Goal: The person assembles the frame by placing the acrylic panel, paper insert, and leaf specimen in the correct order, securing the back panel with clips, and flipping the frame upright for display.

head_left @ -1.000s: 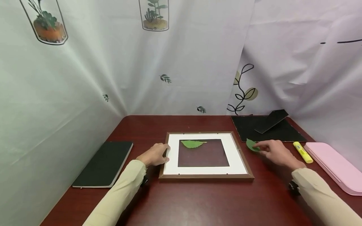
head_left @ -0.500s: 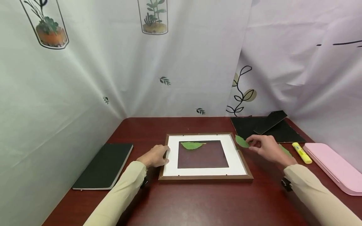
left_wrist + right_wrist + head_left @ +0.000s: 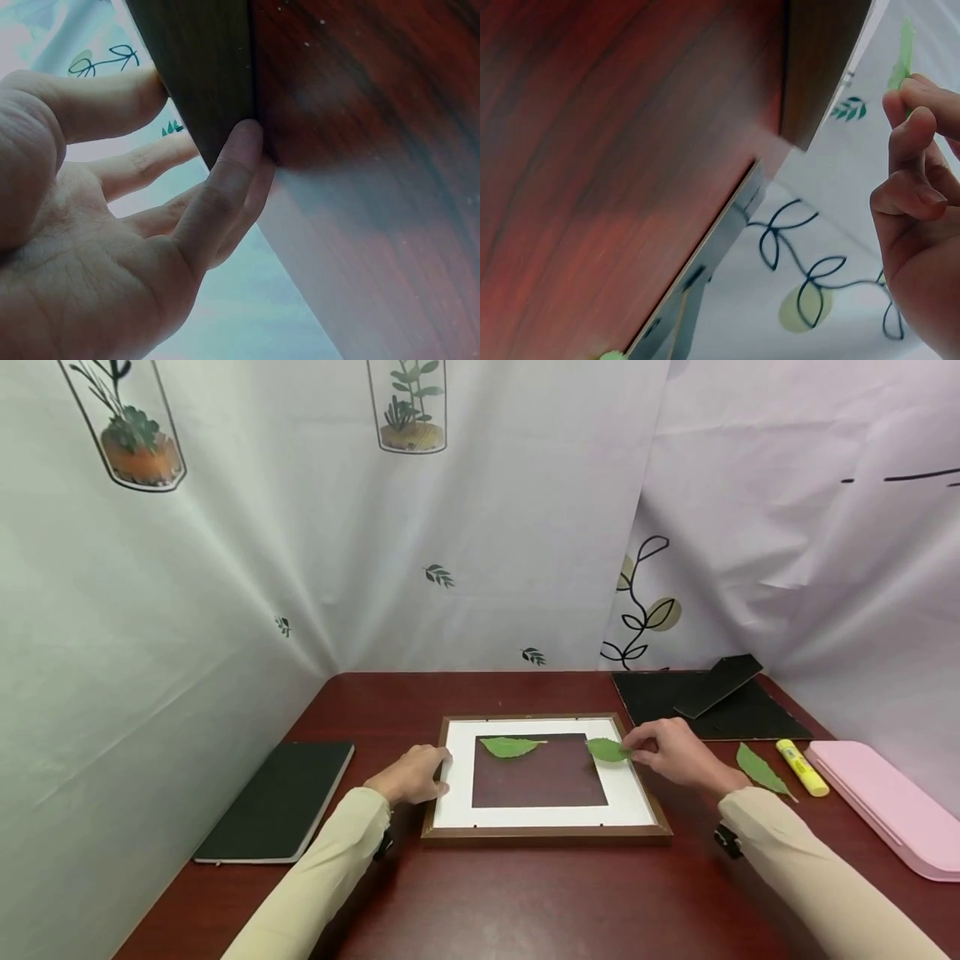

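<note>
A brown-edged picture frame (image 3: pixel 547 832) with a white mat lies flat on the table. Across the upper left of its dark opening rests one green leaf (image 3: pixel 510 747). The left hand (image 3: pixel 411 774) holds the frame's left rail; in the left wrist view its fingers (image 3: pixel 240 146) bend against the rail's side. Between thumb and fingertips, the right hand (image 3: pixel 678 756) pinches a second green leaf (image 3: pixel 609 749) by one end, over the mat's right strip. That leaf appears edge-on in the right wrist view. A third leaf (image 3: pixel 759 768) lies on the table beyond the right wrist.
A dark notebook (image 3: pixel 277 802) lies at the left. Behind the right hand is a black backing board (image 3: pixel 757 714) with a raised stand flap (image 3: pixel 718 685). A yellow tube (image 3: pixel 802 768) and a pink case (image 3: pixel 885 802) sit at the right. Patterned white cloth (image 3: pixel 510 527) surrounds the table.
The right hand has carried its leaf leftward from beside the frame to over the mat's right strip. The third leaf has come into view behind it. The left hand has stayed put.
</note>
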A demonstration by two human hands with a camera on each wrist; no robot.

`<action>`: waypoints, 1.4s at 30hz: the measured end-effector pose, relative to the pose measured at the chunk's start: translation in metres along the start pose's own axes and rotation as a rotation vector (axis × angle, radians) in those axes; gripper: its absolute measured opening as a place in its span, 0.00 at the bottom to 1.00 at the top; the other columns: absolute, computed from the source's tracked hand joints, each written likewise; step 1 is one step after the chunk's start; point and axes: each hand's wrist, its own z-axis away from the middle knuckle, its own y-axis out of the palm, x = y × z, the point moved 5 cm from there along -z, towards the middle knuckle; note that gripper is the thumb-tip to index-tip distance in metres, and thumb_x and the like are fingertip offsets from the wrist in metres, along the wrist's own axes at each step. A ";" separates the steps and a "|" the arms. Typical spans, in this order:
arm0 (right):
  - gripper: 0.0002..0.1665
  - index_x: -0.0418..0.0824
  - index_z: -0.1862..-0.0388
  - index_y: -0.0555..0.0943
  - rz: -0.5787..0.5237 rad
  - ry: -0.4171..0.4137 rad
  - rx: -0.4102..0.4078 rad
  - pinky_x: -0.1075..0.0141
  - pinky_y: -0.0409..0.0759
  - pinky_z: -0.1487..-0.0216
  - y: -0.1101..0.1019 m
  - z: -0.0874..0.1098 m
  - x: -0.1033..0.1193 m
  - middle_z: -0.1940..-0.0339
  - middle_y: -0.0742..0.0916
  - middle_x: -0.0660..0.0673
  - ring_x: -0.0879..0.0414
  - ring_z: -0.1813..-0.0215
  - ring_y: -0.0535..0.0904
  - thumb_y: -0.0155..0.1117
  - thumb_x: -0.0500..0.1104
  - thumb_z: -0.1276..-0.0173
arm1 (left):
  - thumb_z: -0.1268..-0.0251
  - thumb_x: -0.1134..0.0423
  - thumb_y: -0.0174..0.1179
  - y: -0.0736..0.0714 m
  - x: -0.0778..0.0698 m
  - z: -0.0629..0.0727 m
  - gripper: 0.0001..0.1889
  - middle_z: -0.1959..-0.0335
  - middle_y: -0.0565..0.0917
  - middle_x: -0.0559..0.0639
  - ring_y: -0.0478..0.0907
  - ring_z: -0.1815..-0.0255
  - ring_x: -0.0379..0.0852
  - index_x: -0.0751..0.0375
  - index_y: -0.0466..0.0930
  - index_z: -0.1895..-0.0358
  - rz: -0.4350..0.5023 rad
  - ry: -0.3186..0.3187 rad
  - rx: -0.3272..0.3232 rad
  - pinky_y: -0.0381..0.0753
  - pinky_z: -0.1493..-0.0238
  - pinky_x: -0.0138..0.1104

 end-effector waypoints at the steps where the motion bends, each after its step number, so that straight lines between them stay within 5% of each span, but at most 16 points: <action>1: 0.12 0.43 0.63 0.90 -0.001 0.001 0.005 0.72 0.71 0.72 0.002 -0.002 0.002 0.67 0.90 0.49 0.67 0.74 0.71 0.69 0.28 0.41 | 0.39 0.68 0.66 0.000 0.000 0.000 0.15 0.60 0.81 0.58 0.74 0.58 0.52 0.67 0.78 0.50 0.002 0.001 -0.001 0.77 0.52 0.45; 12: 0.11 0.47 0.64 0.91 0.059 0.031 0.100 0.71 0.71 0.73 0.025 -0.025 0.030 0.67 0.91 0.50 0.62 0.72 0.75 0.69 0.32 0.39 | 0.39 0.68 0.66 0.000 0.002 0.002 0.17 0.61 0.80 0.57 0.73 0.60 0.50 0.68 0.78 0.47 0.019 0.000 0.001 0.76 0.56 0.42; 21: 0.11 0.47 0.64 0.91 0.029 -0.046 0.158 0.71 0.75 0.68 0.035 -0.036 0.051 0.62 0.92 0.51 0.63 0.67 0.79 0.70 0.32 0.39 | 0.38 0.68 0.66 0.002 0.001 0.000 0.16 0.64 0.79 0.56 0.72 0.63 0.48 0.68 0.78 0.48 0.026 0.018 0.016 0.75 0.57 0.41; 35: 0.15 0.44 0.65 0.91 0.089 -0.231 0.257 0.72 0.77 0.67 0.052 -0.057 0.090 0.73 0.90 0.52 0.67 0.71 0.78 0.65 0.27 0.42 | 0.40 0.68 0.66 0.000 0.000 0.001 0.13 0.64 0.80 0.56 0.73 0.61 0.49 0.67 0.79 0.52 0.013 0.042 0.010 0.76 0.56 0.42; 42: 0.16 0.43 0.64 0.91 0.108 -0.213 0.261 0.70 0.79 0.67 0.063 -0.069 0.104 0.78 0.86 0.55 0.67 0.73 0.73 0.65 0.27 0.44 | 0.41 0.68 0.66 -0.002 0.000 0.001 0.11 0.66 0.79 0.54 0.73 0.62 0.49 0.66 0.79 0.56 0.000 0.050 -0.004 0.76 0.55 0.42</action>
